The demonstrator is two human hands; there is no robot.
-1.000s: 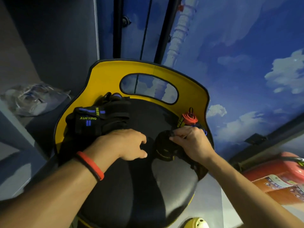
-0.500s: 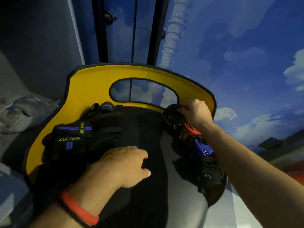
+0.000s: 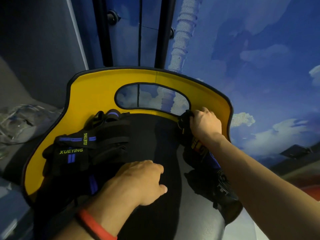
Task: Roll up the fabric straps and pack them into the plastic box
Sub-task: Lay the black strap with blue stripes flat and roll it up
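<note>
Head view, starting far left: crumpled clear plastic (image 3: 19,122), well off the chair, too blurred to call a box or a bag. Next along, a yellow-backed chair (image 3: 97,94) with a black seat, serving as the work surface. Heaped on the seat's left half, loose fabric straps (image 3: 83,149), black with blue stripes and green XUEYING lettering, unrolled and overlapping. Just right of that heap, the left hand (image 3: 138,182), knuckles up, fingers tucked under against the seat, red wristband (image 3: 97,226) behind it; impossible to tell whether anything is pinched beneath. Further right, against the chair back's lower edge, the right hand (image 3: 204,123), clenched around a rolled strap (image 3: 183,122). Below that wrist, along the seat's right rim, more rolled straps (image 3: 204,181), touching one another. No plastic box plainly visible.

Probably light, soft and floppy, with some spring in the weave, so likely to uncoil once let go. Best taken around the roll's full girth, thumb over the free end, not by one layer. For the loose heap, better to pick out a single end, pull flat, then roll tight.
</note>
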